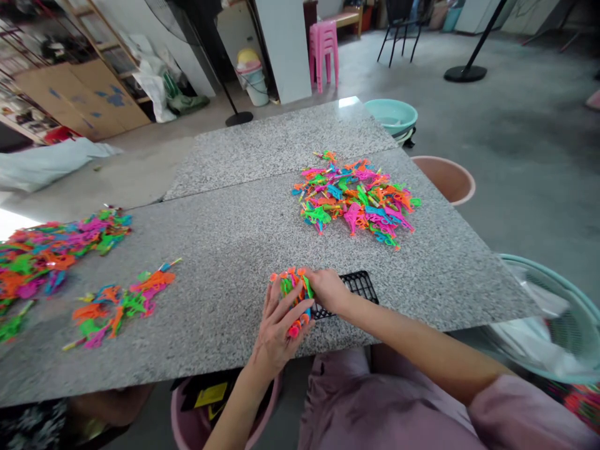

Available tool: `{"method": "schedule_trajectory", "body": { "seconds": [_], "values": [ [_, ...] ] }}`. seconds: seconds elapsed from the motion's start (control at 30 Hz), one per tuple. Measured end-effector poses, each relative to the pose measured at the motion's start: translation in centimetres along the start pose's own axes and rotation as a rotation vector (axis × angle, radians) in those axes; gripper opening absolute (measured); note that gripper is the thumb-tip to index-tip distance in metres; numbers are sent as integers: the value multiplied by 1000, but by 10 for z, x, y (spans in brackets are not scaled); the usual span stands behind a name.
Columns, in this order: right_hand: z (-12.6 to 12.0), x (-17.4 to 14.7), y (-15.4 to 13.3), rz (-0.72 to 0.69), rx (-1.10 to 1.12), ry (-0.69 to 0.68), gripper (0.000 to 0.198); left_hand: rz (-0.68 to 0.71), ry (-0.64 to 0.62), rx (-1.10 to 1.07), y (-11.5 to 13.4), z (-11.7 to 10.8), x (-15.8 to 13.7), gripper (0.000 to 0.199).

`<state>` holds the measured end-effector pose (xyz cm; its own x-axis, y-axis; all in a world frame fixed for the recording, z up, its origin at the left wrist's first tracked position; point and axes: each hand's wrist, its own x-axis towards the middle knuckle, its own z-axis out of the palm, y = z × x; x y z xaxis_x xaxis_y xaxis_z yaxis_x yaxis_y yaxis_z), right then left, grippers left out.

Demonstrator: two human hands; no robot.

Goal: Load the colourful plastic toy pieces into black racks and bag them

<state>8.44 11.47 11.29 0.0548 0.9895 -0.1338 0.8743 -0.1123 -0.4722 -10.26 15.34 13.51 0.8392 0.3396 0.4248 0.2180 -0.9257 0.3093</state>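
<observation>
A bundle of suction-cup darts (294, 325), in green, orange and blue with orange and pink cup tips, is between my two hands near the table's front edge. My left hand (277, 325) has its fingers curled over the bundle from the left. From the right, my right hand (329, 290) closes on its upper end, with the fingertips partly hidden. Under and beside the right wrist lies a black plastic grid tray (362, 286); the darts and hands cover its left part. A large heap of small bright plastic toy guns (356, 200) lies beyond my hands.
The speckled stone table (220, 250) also carries a small toy pile (124, 303) and a bigger one (56, 250) at left. A pink tub (180, 412) stands below the front edge. Along the right are a green basket (576, 300) and a brown basin (450, 178).
</observation>
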Motion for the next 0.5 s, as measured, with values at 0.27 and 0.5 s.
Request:
{"method": "schedule_trajectory", "body": {
  "seconds": [0.27, 0.5],
  "values": [
    [-10, 18, 6, -86, 109, 6, 24, 176, -81, 127, -9, -12, 13, 33],
    [-17, 45, 50, 4, -97, 309, 44, 143, -97, 160, -8, -14, 8, 40]
  ]
}}
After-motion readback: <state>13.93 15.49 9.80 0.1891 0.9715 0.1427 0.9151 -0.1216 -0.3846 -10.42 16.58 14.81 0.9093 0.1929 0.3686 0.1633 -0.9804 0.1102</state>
